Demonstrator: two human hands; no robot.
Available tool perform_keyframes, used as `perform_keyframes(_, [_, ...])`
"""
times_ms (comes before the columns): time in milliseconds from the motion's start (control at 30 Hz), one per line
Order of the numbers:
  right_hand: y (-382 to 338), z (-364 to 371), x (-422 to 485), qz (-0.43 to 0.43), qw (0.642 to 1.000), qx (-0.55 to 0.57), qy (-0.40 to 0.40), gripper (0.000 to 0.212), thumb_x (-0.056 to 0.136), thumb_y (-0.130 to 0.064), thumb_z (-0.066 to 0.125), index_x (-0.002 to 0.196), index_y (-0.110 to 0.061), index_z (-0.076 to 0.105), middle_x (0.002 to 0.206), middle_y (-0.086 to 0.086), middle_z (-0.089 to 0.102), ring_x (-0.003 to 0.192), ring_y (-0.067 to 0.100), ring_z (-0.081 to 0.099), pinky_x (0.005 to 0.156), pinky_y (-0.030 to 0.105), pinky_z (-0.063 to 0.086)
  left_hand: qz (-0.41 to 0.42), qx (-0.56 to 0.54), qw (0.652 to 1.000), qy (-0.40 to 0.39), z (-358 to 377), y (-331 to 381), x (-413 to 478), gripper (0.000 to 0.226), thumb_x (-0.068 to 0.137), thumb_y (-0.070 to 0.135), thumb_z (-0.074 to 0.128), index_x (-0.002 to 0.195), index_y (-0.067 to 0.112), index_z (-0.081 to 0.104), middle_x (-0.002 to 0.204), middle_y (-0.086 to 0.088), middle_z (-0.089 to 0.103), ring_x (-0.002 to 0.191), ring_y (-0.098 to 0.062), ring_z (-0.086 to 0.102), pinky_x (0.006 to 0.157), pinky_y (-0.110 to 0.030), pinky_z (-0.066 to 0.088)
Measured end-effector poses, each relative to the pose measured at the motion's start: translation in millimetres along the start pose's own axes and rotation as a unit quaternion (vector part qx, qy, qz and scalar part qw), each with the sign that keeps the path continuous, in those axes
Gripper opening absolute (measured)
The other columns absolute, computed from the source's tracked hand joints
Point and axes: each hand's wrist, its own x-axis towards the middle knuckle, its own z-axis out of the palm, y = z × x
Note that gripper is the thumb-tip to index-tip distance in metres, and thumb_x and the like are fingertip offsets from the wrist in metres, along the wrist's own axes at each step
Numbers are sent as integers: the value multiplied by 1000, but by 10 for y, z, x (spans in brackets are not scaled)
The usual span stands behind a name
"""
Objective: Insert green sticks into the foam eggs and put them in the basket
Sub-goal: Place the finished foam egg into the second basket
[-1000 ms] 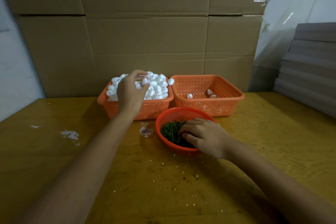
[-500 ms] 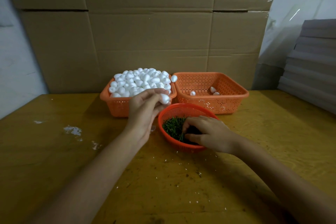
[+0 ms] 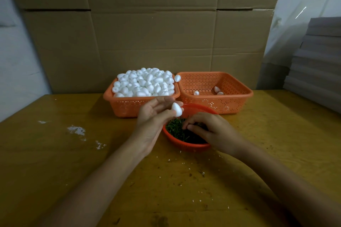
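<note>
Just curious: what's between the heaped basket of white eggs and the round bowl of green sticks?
Head view: the left hand, pinching one white foam egg, hovers there above the yellow wooden table.

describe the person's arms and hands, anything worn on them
Both are bare. The left hand and right hand show no gloves, rings or watch, and the left forearm and right forearm show no sleeves up to the frame edge.

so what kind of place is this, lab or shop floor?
Probably a small workshop or packing room for hand piecework, not a lab: big cardboard boxes behind, a worn table strewn with foam crumbs, and a basket heaped with bulk eggs.
</note>
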Motion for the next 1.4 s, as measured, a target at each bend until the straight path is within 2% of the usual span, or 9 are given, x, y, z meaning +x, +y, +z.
perform_keyframes(200, [32, 60, -16, -29, 997, 36, 69, 14, 104, -21, 60, 106, -26, 73, 102, -17, 71, 101, 7, 67, 87, 43, 54, 8, 41, 999, -35, -29, 12, 0, 25, 84, 8, 74, 108, 13, 75, 119, -14, 77, 115, -31, 73, 104, -39, 55])
perform_keyframes(400, [52, 88, -23, -39, 994, 57, 87, 13, 104, -24, 60, 109, -31, 70, 92, -16, 73, 93, 9, 71, 80, 39, 56, 19, 66, 997, -45, -44, 12, -5, 24, 79, 15, 84, 102, 15, 76, 117, -15, 76, 119, -33, 71, 109, -47, 52])
perform_keyframes(633, [40, 103, -26, -33, 994, 56, 83, 12, 104, -26, 60, 108, -30, 70, 88, -16, 73, 83, 11, 72, 77, 47, 57, 30, 68, 995, -59, -80, -18, -4, 27, 81, -1, 77, 104, 9, 68, 112, -18, 77, 120, -34, 71, 108, -42, 53])
perform_keyframes(733, [25, 110, -27, -27, 995, 50, 80, 13, 104, -26, 61, 110, -33, 71, 88, -16, 73, 83, 10, 72, 77, 49, 56, 32, 65, 996, -59, -74, -10, -3, 29, 81, 1, 78, 108, 10, 69, 113, -19, 76, 118, -34, 71, 108, -44, 53])
perform_keyframes(833, [20, 108, -37, -22, 995, 51, 77, 13, 104, -27, 61, 110, -33, 71, 88, -16, 74, 83, 8, 72, 78, 49, 56, 32, 62, 996, -54, -59, -12, -1, 23, 81, 6, 78, 102, 16, 74, 113, -17, 76, 117, -34, 72, 109, -47, 52])
perform_keyframes(933, [15, 103, -36, -15, 996, 49, 73, 14, 104, -28, 60, 111, -32, 71, 88, -16, 74, 84, 7, 72, 78, 50, 56, 28, 55, 997, -48, -62, -21, 1, 23, 83, 2, 74, 96, 22, 77, 112, -16, 77, 117, -32, 72, 107, -45, 52])
perform_keyframes(1133, [16, 109, -37, -15, 996, 47, 75, 14, 105, -29, 59, 111, -32, 72, 89, -18, 74, 84, 8, 72, 77, 49, 56, 44, 64, 995, -61, -96, -50, 10, 22, 79, -6, 70, 95, 10, 70, 111, -18, 76, 120, -34, 70, 105, -40, 54])
perform_keyframes(1400, [14, 108, -35, -14, 996, 39, 73, 15, 104, -31, 58, 111, -32, 71, 88, -18, 74, 83, 6, 71, 77, 48, 56, 49, 82, 993, -63, -100, -71, 6, 23, 76, -6, 71, 92, 11, 71, 111, -17, 77, 120, -31, 70, 103, -37, 53])
